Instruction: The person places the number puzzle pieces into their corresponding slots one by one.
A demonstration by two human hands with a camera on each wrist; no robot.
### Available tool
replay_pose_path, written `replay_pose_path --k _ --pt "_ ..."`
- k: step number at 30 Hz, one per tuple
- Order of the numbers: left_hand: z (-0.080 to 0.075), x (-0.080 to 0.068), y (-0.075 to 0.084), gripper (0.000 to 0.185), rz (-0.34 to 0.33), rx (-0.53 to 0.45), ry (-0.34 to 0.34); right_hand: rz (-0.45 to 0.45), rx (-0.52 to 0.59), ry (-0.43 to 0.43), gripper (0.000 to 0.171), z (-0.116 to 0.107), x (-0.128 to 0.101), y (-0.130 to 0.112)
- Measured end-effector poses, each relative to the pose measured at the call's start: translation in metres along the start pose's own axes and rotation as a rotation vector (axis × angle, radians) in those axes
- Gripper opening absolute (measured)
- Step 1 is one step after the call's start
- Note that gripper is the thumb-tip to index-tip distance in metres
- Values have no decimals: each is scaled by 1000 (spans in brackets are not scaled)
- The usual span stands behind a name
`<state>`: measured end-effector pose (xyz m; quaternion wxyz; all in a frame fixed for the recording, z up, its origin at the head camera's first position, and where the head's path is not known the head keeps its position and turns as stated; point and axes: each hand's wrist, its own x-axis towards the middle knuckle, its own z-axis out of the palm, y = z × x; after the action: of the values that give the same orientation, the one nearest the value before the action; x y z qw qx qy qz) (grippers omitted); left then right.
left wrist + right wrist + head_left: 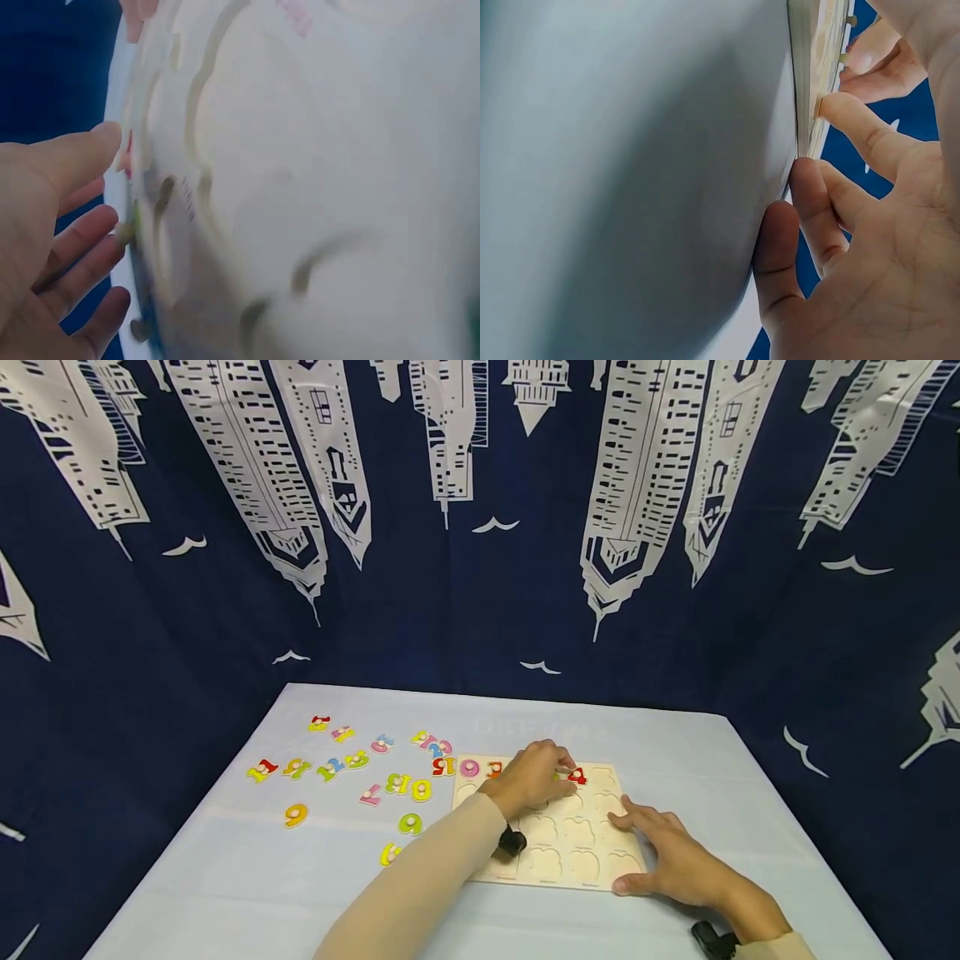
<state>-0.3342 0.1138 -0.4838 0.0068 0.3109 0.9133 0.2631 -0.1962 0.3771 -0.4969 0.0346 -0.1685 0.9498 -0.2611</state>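
The wooden puzzle board [558, 839] lies flat on the pale worktop [225, 877], toward its right half, with the right hand [667, 856] resting on the board's near right corner — fingers [821, 206] straight and spread, thumb along the front edge, gripping nothing. The left hand [534, 775] reaches over the board's top row, fingers curled down over a piece next to the red number piece [577, 775] — whether they actually pinch it I cannot tell. Loose coloured number pieces [352, 768] lie scattered on the worktop left of the board, well apart from both hands.
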Motion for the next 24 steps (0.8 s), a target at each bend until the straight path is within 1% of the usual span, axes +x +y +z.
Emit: replay_pose_path --k 5,9,13,18,24 --pt "-14 -13 -11 30 56 5 0 5 -1 -1 102 1 1 1" --pt "-32 -30 -19 27 97 10 -15 21 1 -8 103 1 1 2" --pt "-51 -50 -29 28 114 -27 -42 18 -7 6 102 2 0 3" --pt "-72 -74 -47 25 123 -69 -12 6 -15 25 101 1 0 3" --pt "-90 -112 -67 23 82 -57 0 4 -26 17 101 4 2 4"
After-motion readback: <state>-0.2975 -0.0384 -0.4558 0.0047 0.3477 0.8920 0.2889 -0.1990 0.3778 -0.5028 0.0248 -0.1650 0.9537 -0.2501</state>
